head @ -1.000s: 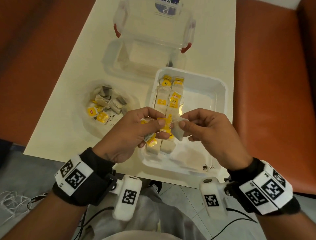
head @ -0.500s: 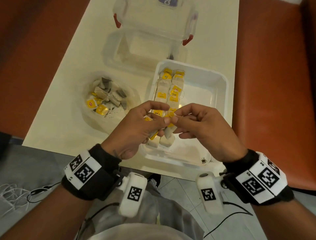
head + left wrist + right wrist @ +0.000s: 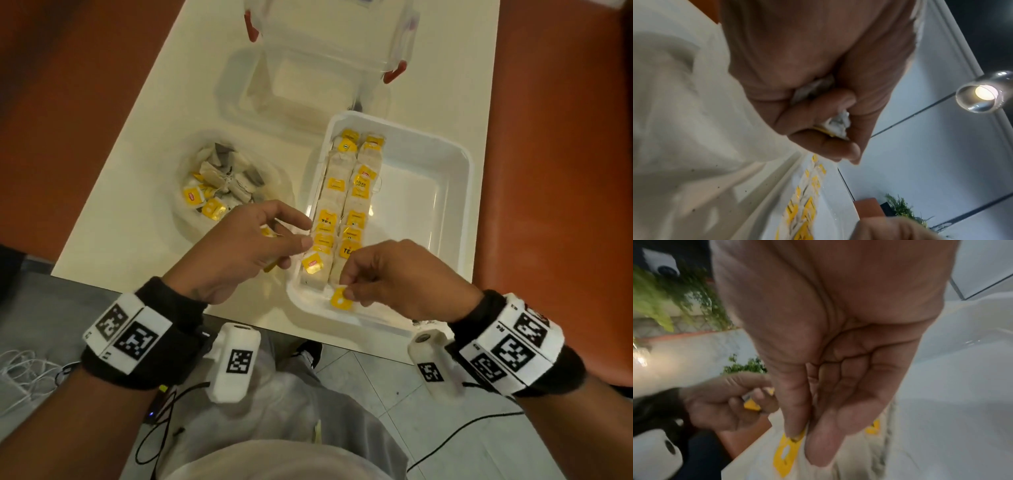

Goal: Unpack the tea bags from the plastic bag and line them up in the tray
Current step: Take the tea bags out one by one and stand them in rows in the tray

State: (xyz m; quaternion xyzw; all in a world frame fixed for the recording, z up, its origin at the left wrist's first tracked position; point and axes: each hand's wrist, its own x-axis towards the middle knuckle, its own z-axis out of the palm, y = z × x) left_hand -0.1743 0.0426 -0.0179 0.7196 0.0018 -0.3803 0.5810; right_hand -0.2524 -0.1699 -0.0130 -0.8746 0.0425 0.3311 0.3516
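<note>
From the head view, the right hand point(image 3: 400, 279) pinches a yellow tag point(image 3: 340, 299) at the near end of the white tray point(image 3: 459, 192), where two rows of tea bags point(image 3: 346, 202) lie just beyond its fingers. The left hand point(image 3: 239, 251) holds curled fingers beside the tray; the plastic bag point(image 3: 219, 188) sits past it.

Left wrist: fingers clench a crumpled tea bag point(image 3: 835, 125).

Right wrist: thumb and forefinger nip the tag point(image 3: 787, 451)

It looks like a café or a lounge. A cream table point(image 3: 191, 113) stands between orange padded seats point(image 3: 561, 171), with a grey tiled floor point(image 3: 394, 377) under it. Green plants point(image 3: 684, 293) and a glass lamp point(image 3: 982, 92) hang by pale walls.
</note>
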